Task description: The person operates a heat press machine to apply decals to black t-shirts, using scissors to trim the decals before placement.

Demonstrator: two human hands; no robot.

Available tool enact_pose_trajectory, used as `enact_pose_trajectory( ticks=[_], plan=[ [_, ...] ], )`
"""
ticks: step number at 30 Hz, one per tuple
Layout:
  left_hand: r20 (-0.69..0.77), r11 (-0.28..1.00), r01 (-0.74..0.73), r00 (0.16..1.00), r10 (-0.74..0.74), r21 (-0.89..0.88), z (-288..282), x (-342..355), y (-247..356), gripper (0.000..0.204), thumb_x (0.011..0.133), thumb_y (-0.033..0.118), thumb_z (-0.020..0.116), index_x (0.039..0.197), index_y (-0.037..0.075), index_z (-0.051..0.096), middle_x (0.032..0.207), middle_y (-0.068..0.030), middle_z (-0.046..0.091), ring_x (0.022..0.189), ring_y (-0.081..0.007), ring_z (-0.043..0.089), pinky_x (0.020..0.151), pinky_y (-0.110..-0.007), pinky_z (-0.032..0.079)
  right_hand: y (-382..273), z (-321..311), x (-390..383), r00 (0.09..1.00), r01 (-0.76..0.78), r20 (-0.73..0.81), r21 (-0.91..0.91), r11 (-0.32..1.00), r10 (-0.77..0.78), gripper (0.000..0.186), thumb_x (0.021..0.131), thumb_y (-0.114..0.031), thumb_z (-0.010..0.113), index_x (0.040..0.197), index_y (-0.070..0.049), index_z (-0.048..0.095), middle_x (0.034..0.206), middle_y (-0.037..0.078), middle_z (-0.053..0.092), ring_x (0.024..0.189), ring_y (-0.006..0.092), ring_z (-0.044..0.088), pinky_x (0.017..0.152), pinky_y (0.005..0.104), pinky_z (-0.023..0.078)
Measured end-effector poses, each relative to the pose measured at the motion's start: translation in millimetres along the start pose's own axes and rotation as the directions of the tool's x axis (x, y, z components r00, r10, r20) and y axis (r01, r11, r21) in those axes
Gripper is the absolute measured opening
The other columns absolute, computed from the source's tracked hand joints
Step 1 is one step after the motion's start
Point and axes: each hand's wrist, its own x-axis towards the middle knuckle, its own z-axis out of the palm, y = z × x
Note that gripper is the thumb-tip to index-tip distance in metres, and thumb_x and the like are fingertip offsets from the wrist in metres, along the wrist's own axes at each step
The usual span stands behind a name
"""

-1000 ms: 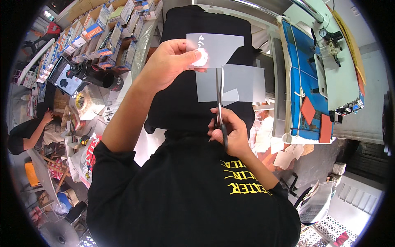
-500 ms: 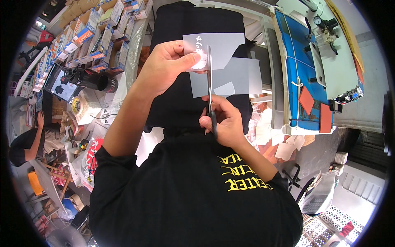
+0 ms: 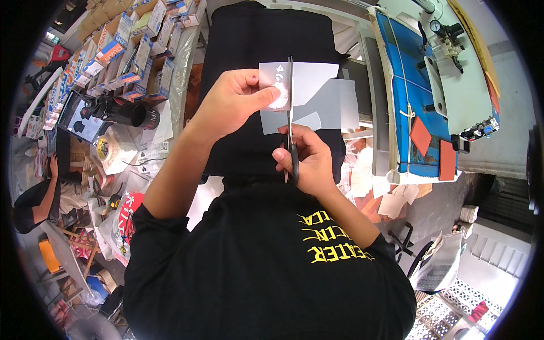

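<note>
The left hand [image 3: 241, 102] pinches a translucent sheet [image 3: 311, 76] by its left edge over black cloth [image 3: 255, 37], thumb and fingers closed. The right hand's [image 3: 309, 161] fingers curl round scissors [image 3: 293, 153], whose blades cross the sheet. A second sheet [image 3: 331, 105] lies below, overhanging the cloth's right edge; black fabric stretches beyond the upper edges.

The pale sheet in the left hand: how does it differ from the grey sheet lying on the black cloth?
The pale sheet is gripped by the left hand; the grey sheet lies on the black cloth. The pale sheet bears white marks; none show on the grey sheet. Scissors cross the pale sheet, while a small piece rests on the grey sheet. Both look thin.
</note>
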Motion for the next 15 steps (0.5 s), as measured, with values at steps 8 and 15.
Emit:
enact_pose_trajectory(
  ticks=[8, 15],
  plan=[
    [0.145, 0.992, 0.125, 0.981, -0.128, 0.027, -19, -2, -17, 0.018, 0.092, 0.011, 0.067, 0.105, -0.002, 0.069, 0.1, -0.0058, 0.07, 0.089, -0.0084, 0.064, 0.082, -0.026, 0.051, 6, -1, 2, 0.993, -0.095, -0.069, 0.069, 0.993, 0.1, 0.042, 0.084, -0.014, 0.08, 0.12, -0.003, 0.059, 0.076, 0.003, 0.064, 0.06, 0.0075, 0.061, 0.05, 0.0199, 0.045],
    [0.438, 0.928, 0.17, 0.843, -0.311, 0.332, -16, -3, -10, 0.013, 0.089, 0.013, 0.069, 0.09, 0.0, 0.065, 0.084, 0.0008, 0.063, 0.078, -0.0061, 0.057, 0.071, -0.023, 0.046, -10, -10, 28, 0.976, 0.146, -0.179, 0.111, 0.983, -0.124, 0.043, 0.083, 0.001, 0.074, 0.12, -0.004, 0.054, 0.085, 0.009, 0.068, 0.069, 0.0132, 0.066, 0.053, 0.0254, 0.054]
  ],
)
